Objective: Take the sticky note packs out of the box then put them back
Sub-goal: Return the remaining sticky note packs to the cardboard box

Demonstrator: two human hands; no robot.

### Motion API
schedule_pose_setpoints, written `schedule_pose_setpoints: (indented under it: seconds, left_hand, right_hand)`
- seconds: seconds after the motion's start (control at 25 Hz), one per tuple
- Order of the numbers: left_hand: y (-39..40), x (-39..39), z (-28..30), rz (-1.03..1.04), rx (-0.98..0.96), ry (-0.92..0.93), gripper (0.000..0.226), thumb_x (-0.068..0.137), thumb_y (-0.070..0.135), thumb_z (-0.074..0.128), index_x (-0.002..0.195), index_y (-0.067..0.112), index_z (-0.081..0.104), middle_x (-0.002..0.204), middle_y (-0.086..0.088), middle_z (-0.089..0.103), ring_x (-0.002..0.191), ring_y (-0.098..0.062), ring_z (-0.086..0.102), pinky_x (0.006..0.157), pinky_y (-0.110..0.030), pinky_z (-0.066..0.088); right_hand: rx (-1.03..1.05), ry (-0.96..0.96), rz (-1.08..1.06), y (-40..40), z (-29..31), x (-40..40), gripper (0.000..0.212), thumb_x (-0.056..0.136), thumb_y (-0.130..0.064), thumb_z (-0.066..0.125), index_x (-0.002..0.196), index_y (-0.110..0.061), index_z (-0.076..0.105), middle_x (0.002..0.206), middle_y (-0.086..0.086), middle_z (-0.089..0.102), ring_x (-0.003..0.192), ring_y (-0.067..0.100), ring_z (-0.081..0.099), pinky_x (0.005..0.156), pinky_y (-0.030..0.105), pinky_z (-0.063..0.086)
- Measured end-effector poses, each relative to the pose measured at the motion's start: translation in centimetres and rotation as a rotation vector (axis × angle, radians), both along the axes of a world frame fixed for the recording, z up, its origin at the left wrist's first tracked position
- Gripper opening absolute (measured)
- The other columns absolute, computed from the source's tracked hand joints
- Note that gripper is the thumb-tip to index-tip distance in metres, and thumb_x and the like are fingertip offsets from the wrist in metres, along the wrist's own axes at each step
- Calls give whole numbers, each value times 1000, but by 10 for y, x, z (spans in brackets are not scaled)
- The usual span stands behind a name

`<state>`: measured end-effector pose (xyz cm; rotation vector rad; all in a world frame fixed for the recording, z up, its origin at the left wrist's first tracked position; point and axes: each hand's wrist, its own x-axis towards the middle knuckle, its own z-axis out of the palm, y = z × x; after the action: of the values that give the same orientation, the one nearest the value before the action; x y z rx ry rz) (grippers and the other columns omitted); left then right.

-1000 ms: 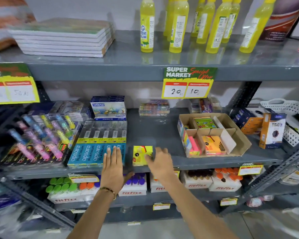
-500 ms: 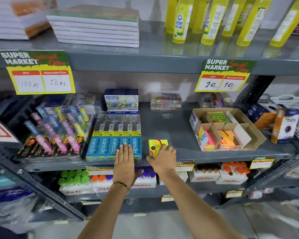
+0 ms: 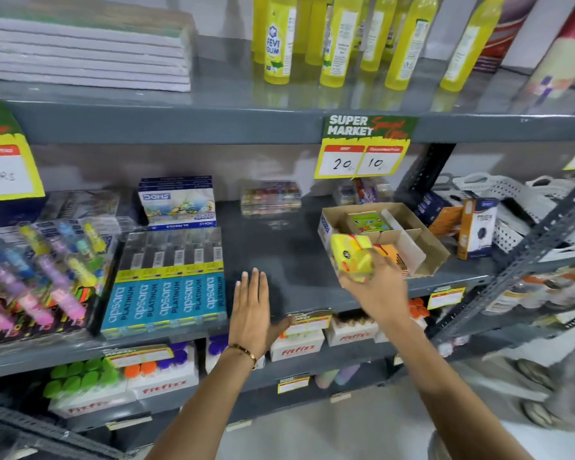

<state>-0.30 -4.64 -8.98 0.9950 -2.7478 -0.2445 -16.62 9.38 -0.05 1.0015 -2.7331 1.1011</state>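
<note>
A yellow sticky note pack [image 3: 351, 257] is held up in my right hand [image 3: 375, 287], just in front of the brown cardboard box's near left corner. The open cardboard box [image 3: 429, 240] sits on the middle grey shelf at the right; inside it I see a green pack [image 3: 365, 222] at the back and an orange pack [image 3: 392, 255] near the front. My left hand [image 3: 251, 310] lies flat, fingers together, on the shelf's front edge, holding nothing.
Blue Apsara pencil boxes [image 3: 166, 293] lie left of my left hand, with a Doms box [image 3: 178, 202] behind them. Highlighter packs [image 3: 37, 270] fill the far left. Yellow gum bottles [image 3: 278, 41] stand on the upper shelf. A slanted metal brace [image 3: 525, 257] crosses at right.
My right hand took hold of the yellow pack on the shelf and lifted it rightward to the box. My left hand stayed flat on the shelf edge.
</note>
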Motion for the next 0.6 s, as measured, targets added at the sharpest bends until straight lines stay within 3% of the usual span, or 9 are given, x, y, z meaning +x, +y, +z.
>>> schedule_pose_setpoints:
  seconds: [0.08, 0.16, 0.24, 0.4, 0.48, 0.6]
  left_hand:
    - [2, -14, -9, -11, 7, -86, 108, 77, 75, 36, 143, -1, 0, 155, -19, 4, 141, -36, -3, 116, -44, -2]
    - [2, -20, -20, 3, 31, -140, 112, 72, 82, 24, 143, 0, -3, 155, -19, 0, 141, -34, -5, 115, -43, -4]
    - [2, -23, -26, 27, 14, -174, 120, 61, 88, 6, 143, 1, -4, 155, -18, -1, 142, -34, -5, 114, -42, -6]
    - [2, -26, -32, 53, 13, -152, 132, 46, 88, -22, 144, 2, 1, 155, -18, 3, 142, -33, -1, 114, -42, -5]
    - [3, -26, -31, 65, 14, -157, 130, 48, 87, -22, 144, 3, 2, 155, -17, 4, 142, -33, -1, 113, -41, -6]
    - [4, -26, -31, 88, 1, -178, 109, 70, 83, 11, 145, 5, 0, 156, -15, 2, 142, -31, -3, 113, -40, -7]
  right_hand:
    - [30, 8, -104, 20, 7, -39, 54, 70, -37, 79, 112, -8, 61, 99, 15, 69, 96, 34, 62, 78, 35, 50]
    - [96, -8, -138, 29, 5, -70, 52, 70, -33, 79, 111, -8, 61, 100, 17, 70, 97, 37, 62, 85, 42, 51]
    - [162, -4, -103, 27, -5, -90, 47, 70, -31, 79, 108, -9, 63, 101, 16, 71, 97, 37, 63, 90, 48, 50]
    - [243, 30, -27, 13, -25, -116, 43, 70, -38, 76, 100, -9, 65, 100, 13, 72, 98, 34, 65, 92, 47, 51]
    - [297, 1, 2, 8, -33, -126, 50, 71, -43, 73, 108, -10, 64, 106, 11, 71, 106, 31, 62, 97, 46, 48]
    - [334, -10, 44, 8, -44, -134, 59, 72, -48, 71, 120, -16, 59, 115, 7, 68, 119, 28, 53, 101, 43, 46]
